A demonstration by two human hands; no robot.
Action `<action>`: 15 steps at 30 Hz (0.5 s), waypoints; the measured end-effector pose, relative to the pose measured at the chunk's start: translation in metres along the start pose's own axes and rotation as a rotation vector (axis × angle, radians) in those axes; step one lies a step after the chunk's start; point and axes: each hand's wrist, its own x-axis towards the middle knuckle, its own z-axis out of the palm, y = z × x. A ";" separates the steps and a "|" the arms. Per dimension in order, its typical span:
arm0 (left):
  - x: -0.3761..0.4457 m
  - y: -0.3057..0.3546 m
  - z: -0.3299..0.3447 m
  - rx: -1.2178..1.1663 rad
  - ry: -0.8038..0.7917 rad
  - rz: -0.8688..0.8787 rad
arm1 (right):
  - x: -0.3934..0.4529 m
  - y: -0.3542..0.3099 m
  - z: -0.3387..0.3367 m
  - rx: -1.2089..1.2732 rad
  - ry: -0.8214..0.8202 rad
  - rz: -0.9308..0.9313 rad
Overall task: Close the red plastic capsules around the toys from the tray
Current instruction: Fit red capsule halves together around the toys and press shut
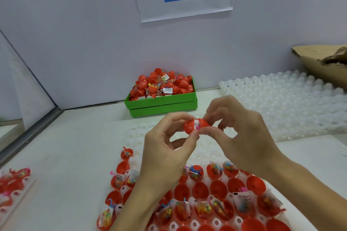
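Note:
A red plastic capsule [195,125] hangs in mid-air above the white tray [142,131], its two halves nearly joined with a slim gap where a toy packet shows. My left hand [169,148] pinches the left half between thumb and fingers. My right hand [240,129] pinches the right half, thumb underneath. Below my hands, the tray holds several open red capsule halves [216,189], many with small bagged toys [203,208] in them.
A green bin [161,103] heaped with red capsules and toy packets stands against the back wall. A second white dimpled tray [285,103] lies at the right, torn cardboard [323,63] behind it. More red halves [13,184] sit at the left edge.

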 end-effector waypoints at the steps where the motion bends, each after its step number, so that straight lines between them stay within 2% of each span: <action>1: 0.001 0.000 0.000 -0.003 0.005 0.002 | 0.000 -0.001 0.000 0.057 0.010 0.054; 6: 0.004 0.002 -0.004 -0.015 0.039 -0.017 | 0.000 -0.002 0.001 0.240 -0.035 0.183; 15: 0.003 0.000 -0.006 0.053 -0.015 -0.003 | 0.001 -0.004 0.001 0.134 -0.013 0.197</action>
